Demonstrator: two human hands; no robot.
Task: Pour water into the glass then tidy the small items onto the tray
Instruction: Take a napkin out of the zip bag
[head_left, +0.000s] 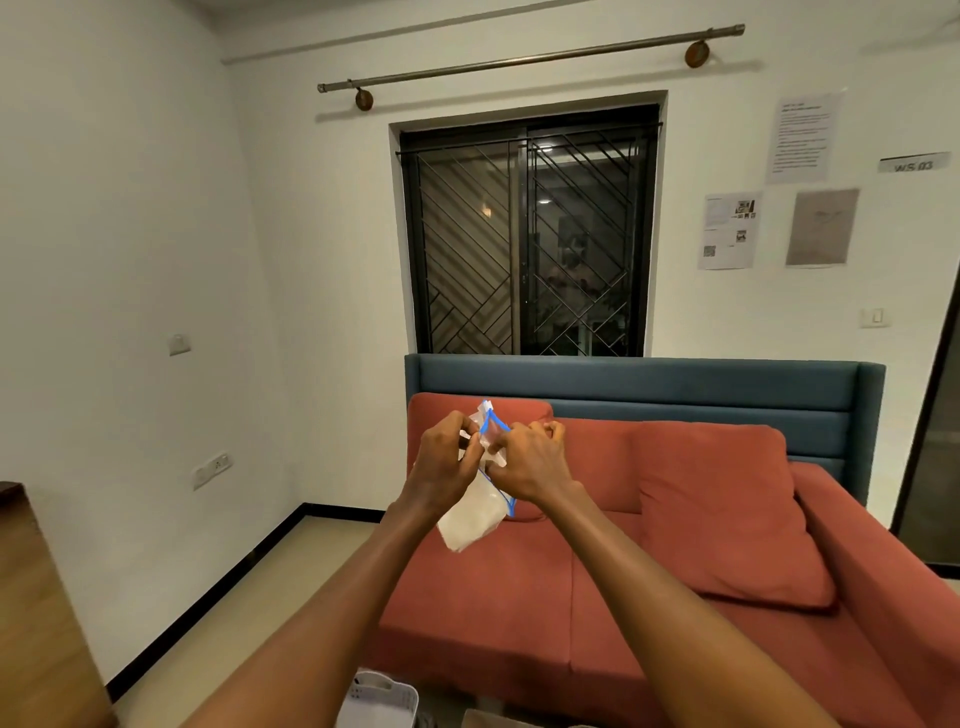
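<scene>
Clear plastic zip bag with blue edging (475, 512) is pinched at its top between the curled fingers of the left hand (447, 465) and right hand (530, 462), hanging below them, before a red fabric sofa (675, 545).

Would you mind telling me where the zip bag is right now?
In the head view, the zip bag is held up mid-frame between the left hand and right hand, in front of the red sofa below the window.

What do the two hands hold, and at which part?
Both the left hand and right hand pinch a clear zip bag at its blue-edged top; its bottom hangs free.
</scene>
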